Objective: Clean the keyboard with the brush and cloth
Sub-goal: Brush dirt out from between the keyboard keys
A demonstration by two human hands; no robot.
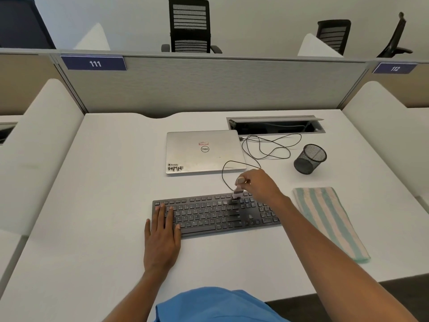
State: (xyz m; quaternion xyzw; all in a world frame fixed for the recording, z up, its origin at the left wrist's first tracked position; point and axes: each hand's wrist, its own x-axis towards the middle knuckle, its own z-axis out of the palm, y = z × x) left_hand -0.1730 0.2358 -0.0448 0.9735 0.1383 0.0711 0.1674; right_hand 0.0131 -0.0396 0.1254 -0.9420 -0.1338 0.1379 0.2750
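Tabletop (92, 205), white, fills the middle of the frame and carries a closed laptop (204, 152) at upper centre, a black keyboard (209, 214) at centre below it, and a striped cloth (329, 219) lying flat at right, just beside the keyboard's right end and untouched. Left hand (162, 238), fingers straight and flat, presses on the keyboard's left end. Right hand (260, 184), fingers curled, reaches over the keyboard's far edge, where a thin cable (224, 175) loops on the tabletop; it pinches a small brush (238, 190) upright, bristles down on the top key row right of centre. Likely hazards: a backward stroke could snag the cable loop and pull the keyboard askew; less pressure from the left hand would let the keyboard slide under the strokes; heavy downward force could lever a keycap loose; dust swept rightward may lodge in the number pad.
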